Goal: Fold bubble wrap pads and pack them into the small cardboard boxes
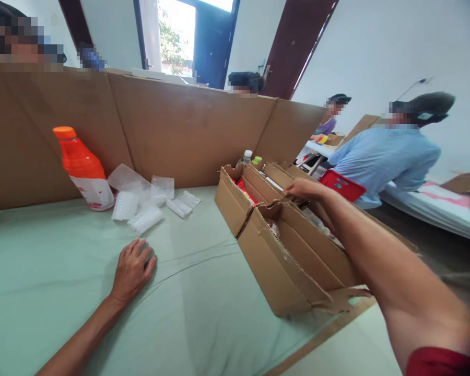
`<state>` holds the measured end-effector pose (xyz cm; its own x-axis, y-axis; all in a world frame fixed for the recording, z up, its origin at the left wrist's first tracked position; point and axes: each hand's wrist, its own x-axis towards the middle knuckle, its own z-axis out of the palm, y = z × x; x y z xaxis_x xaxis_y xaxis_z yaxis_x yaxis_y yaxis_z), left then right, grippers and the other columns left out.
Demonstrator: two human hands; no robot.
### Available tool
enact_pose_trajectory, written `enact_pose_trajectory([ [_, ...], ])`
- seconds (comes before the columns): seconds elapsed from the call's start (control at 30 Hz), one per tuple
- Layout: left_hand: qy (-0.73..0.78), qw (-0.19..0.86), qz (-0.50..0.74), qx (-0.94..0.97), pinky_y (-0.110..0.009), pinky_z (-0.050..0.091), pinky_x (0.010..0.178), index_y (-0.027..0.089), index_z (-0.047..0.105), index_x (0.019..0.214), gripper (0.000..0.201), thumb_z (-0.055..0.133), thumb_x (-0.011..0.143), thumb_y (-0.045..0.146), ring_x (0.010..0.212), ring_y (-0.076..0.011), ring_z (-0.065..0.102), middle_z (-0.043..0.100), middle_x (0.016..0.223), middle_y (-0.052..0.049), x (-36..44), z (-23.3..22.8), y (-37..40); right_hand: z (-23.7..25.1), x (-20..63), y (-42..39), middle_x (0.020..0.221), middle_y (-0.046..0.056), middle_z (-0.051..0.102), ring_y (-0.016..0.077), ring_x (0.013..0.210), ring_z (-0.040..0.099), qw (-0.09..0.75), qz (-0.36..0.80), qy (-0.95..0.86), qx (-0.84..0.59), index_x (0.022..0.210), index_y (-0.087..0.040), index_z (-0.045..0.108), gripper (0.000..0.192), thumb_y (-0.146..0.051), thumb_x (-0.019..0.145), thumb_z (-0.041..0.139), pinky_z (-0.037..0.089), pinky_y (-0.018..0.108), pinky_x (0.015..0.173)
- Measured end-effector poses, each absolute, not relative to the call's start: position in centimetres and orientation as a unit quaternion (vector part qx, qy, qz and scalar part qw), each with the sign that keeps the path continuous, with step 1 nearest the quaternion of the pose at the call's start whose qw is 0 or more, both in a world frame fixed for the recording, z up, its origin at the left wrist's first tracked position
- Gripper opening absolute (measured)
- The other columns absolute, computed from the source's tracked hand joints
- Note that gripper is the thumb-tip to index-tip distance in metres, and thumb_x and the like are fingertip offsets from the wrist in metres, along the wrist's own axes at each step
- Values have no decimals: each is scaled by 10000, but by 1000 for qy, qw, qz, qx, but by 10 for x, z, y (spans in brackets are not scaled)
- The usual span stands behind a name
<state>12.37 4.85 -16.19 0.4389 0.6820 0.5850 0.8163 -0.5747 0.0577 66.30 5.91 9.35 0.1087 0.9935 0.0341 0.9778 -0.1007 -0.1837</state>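
Observation:
My left hand (132, 269) lies palm down on the green cloth, fingers slightly apart and holding nothing. Just beyond its fingertips are several pieces of clear bubble wrap (145, 219). An orange bottle (85, 175) with an orange cap and white label stands behind them. My right hand (303, 189) is over the open cardboard boxes, at the inner edge where they meet, its fingers curled down. What those fingers hold, if anything, is hidden. The near cardboard box (266, 266) has a small wrapped item inside. Red packaging (246, 192) shows in the far cardboard box (231, 206).
A tall cardboard screen (196, 136) stands along the table's back. A clear bottle with a white cap (246, 155) and a green cap (257, 160) show behind the boxes. To the right are a red tray (342, 185) and a person in a blue shirt (384, 151).

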Motion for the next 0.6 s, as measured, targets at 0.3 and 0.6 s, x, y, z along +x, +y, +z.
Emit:
enact_pose_trajectory([
  [0.3, -443, 112, -306, -835, -530, 472, 1015, 150, 705, 951, 211, 539, 931, 277, 1233, -380, 547, 671, 1188, -179, 126, -158, 48, 181, 494, 43, 847, 41, 701, 185, 747, 618, 326, 31, -721, -611, 978, -213, 776, 267, -388, 861, 612, 511, 368, 763],
  [0.6, -482, 86, -305, -817, -504, 467, 1036, 189, 694, 876, 127, 570, 890, 213, 1226, -348, 552, 688, 1142, -134, 128, -155, 47, 134, 470, 84, 925, 29, 765, 186, 812, 685, 75, -7, -746, -662, 949, -224, 775, 218, -292, 830, 606, 499, 281, 748],
])
